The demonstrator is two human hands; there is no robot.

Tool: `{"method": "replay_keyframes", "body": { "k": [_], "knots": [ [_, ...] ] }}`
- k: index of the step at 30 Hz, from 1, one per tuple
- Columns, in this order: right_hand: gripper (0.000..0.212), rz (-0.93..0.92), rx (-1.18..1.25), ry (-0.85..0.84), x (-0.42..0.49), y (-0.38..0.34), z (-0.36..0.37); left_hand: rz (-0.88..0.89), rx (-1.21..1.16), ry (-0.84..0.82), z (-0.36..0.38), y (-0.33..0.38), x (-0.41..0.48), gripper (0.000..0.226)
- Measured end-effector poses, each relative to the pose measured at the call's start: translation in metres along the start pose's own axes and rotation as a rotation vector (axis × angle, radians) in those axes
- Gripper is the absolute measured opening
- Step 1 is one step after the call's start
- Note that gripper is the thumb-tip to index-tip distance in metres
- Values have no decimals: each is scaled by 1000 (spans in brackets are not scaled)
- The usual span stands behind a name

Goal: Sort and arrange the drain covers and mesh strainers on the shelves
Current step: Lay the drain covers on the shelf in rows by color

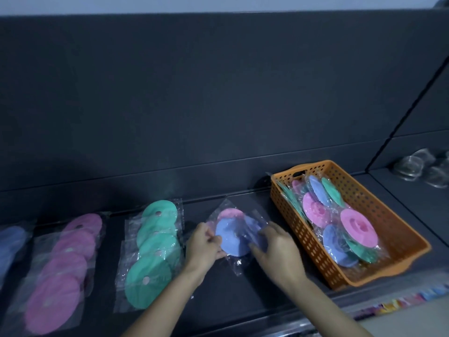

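Dark shelf (243,283) holds colour-sorted rows; orange basket (393,229) at three o'clock awaits sorting. Centre, left hand (202,244) and right hand (277,246) pinch bagged blue drain covers (232,237) over a pink one. Next, likely: separating colours.
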State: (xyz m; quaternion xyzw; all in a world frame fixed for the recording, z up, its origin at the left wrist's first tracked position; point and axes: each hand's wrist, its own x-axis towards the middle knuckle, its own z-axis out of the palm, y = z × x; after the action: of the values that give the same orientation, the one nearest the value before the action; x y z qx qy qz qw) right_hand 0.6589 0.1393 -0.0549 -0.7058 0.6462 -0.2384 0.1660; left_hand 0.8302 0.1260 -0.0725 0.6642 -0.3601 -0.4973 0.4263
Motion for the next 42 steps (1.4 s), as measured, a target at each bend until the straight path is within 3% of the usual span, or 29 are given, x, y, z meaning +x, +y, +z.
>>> {"method": "replay_keyframes", "body": {
  "k": [3,5,7,9,13,17,20,25,27,32,36,39,42],
  "knots": [
    [56,20,41,-204,-12,-14,9,16,-47,81,4,-9,-6,30],
    [54,60,143,-182,-10,-15,9,-21,-169,156,4,-13,-5,30],
    [51,16,-7,-124,-6,-6,9,-75,-305,192,2,-14,-3,21],
    [67,-15,-162,-183,-3,5,10,-127,-369,125,-1,-14,-2,11],
    [87,21,-106,-295,-5,14,20,-309,-330,-160,-10,-5,-6,16],
    [74,32,-164,-203,-9,17,25,-369,-240,-174,-21,2,-4,41],
    [62,43,-170,-149,-11,22,24,-268,-198,-129,-21,1,-7,13],
    [40,31,-121,-145,-11,23,16,-250,-189,-146,-18,-2,-8,9],
    [31,19,-109,-61,-12,20,7,-259,-249,-157,-19,-3,-8,4],
    [9,-2,251,237,-7,10,-23,-156,-222,-187,-19,-7,-12,15],
    [16,13,546,60,-1,-6,-29,-45,-281,-164,-21,2,-16,26],
    [22,-38,445,-146,-4,-14,-21,25,-324,-106,-25,10,-16,27],
    [6,-98,308,-166,0,-24,-13,67,-440,-98,-32,18,-15,28]
  ]
}}
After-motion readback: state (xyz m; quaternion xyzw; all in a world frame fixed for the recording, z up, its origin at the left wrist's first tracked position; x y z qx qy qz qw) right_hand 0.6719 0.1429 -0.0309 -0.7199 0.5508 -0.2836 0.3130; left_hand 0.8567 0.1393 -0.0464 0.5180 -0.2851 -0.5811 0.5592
